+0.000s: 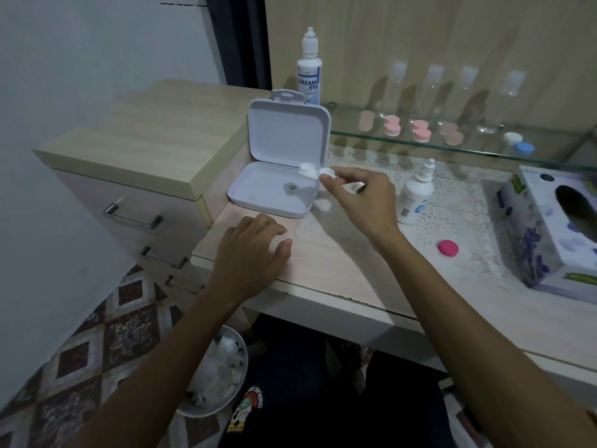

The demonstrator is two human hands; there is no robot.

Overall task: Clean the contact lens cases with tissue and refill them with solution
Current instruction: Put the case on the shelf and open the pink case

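A white lens case (315,172) hangs over the right edge of an open white box (274,189), whose lid stands upright. My right hand (358,197) pinches the case at its right cup. My left hand (255,247) rests flat on the desk in front of the box, holding nothing. A small solution bottle (415,194) stands just right of my right hand. A taller solution bottle (309,67) stands behind the box. A tissue box (549,234) sits at the far right. A pink cap (448,247) lies on the desk.
A glass shelf (452,147) at the back carries several pink lens cases, a white-and-blue one (518,143) and clear bottles. A drawer unit (135,176) stands on the left. A bin (219,376) with used tissues sits on the floor under the desk edge.
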